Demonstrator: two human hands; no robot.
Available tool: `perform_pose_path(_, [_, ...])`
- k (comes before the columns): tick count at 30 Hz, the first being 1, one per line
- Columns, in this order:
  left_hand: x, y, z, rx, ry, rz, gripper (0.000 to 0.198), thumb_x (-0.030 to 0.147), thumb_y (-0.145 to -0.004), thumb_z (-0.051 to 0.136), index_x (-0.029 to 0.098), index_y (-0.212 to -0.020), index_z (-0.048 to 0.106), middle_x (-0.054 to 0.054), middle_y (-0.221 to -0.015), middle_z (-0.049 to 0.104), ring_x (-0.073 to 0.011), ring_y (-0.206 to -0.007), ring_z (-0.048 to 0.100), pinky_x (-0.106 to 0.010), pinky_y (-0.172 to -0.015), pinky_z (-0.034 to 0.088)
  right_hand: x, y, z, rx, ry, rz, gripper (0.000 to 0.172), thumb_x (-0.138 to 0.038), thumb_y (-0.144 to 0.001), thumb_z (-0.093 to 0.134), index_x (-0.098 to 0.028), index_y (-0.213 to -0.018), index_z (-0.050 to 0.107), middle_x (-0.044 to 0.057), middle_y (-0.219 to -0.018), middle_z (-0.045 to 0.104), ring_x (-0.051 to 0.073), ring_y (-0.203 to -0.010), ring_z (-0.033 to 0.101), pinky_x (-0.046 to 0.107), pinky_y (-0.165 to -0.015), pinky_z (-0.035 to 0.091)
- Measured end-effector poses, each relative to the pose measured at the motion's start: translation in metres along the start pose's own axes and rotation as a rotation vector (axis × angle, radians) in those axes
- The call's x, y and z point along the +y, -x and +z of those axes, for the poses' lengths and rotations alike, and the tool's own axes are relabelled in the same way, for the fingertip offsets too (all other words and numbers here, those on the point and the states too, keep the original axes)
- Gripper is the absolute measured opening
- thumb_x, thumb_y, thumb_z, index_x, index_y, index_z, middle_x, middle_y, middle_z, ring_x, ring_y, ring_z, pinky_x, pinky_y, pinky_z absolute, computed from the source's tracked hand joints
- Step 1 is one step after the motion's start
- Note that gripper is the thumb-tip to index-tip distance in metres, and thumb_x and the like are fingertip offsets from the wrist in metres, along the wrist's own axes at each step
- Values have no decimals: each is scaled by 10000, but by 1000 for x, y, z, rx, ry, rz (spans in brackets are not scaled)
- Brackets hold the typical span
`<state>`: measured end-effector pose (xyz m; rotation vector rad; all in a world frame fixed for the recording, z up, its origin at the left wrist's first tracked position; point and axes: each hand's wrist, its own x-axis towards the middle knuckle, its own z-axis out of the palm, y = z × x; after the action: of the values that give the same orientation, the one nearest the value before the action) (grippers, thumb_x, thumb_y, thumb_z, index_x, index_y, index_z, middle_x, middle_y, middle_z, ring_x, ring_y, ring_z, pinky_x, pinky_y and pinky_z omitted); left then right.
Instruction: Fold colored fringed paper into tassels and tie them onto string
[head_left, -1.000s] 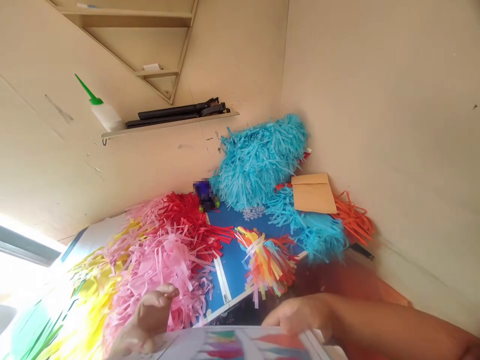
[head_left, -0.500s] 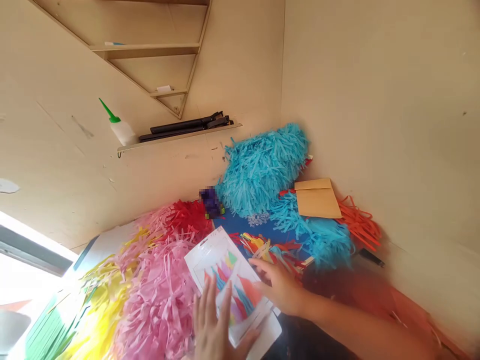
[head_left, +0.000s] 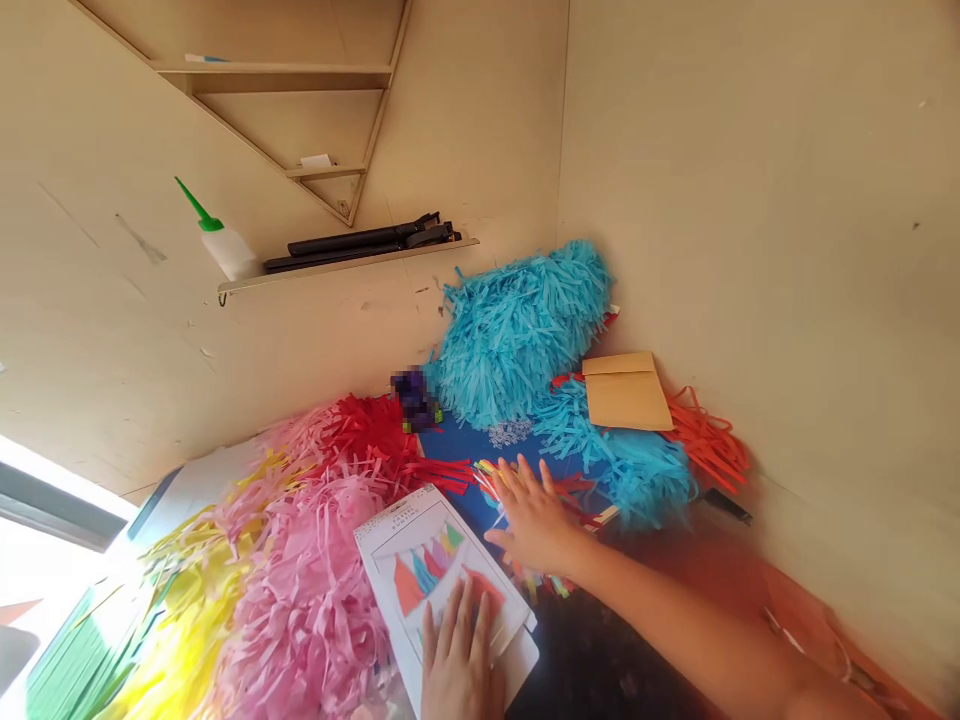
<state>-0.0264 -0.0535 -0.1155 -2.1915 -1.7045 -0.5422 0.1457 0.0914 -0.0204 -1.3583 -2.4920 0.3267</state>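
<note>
My left hand [head_left: 459, 655] lies flat, fingers stretched out, on a white packet printed with coloured tassels [head_left: 439, 590]; the packet rests partly on a pink fringe pile [head_left: 300, 590]. Fingers spread, my right hand [head_left: 531, 515] reaches forward and presses down on a multicoloured paper tassel bundle [head_left: 540, 580] that lies on the blue surface [head_left: 457, 450]. Most of that bundle is hidden under the hand.
Piles of cut paper fringe surround the hands: red [head_left: 367, 435], yellow [head_left: 172, 610], green [head_left: 60, 650], light blue [head_left: 525, 330], orange [head_left: 709, 440]. A tan envelope [head_left: 626, 390] lies on the blue fringe. On a wall shelf [head_left: 345, 262] stand a glue bottle [head_left: 225, 245] and black tools.
The printed packet came up into view and was laid down on the pink fringe. My left hand flattened onto it. My right hand left the packet and moved forward onto the multicoloured tassel bundle.
</note>
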Motion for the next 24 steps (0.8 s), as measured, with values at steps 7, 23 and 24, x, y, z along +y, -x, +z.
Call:
perform_pose_path(7, [8,0,-19,-84,-120,-18,642,43,-776,519,346,-1334,614,-47,-1432,590,-341,-1335,511,-676,-1189,101,11,-3,27,-203,66,35,813,-583,-921,523,-171,-1572,262,114,-1649,45,421,-1505,1,709,-1154,38])
perform_pose_path(23, [47,-100,-29,-287,-43,-90,494,37,-859,485,208,-1292,650,-98,-1379,633,-265,-1332,536,-403,-1068,484,22,98,-64,426,-400,-24,707,-107,-902,400,-320,-1565,281,10,-1640,212,290,-1480,281,501,-1192,318])
perform_pose_path(24, [52,-109,-31,-314,-26,-105,498,39,-855,494,222,-1289,653,-95,-1377,634,-261,-1333,536,-381,-1047,500,16,116,-52,437,-430,-70,696,-125,-922,396,-333,-1571,256,2,-1640,209,292,-1482,275,497,-1194,320])
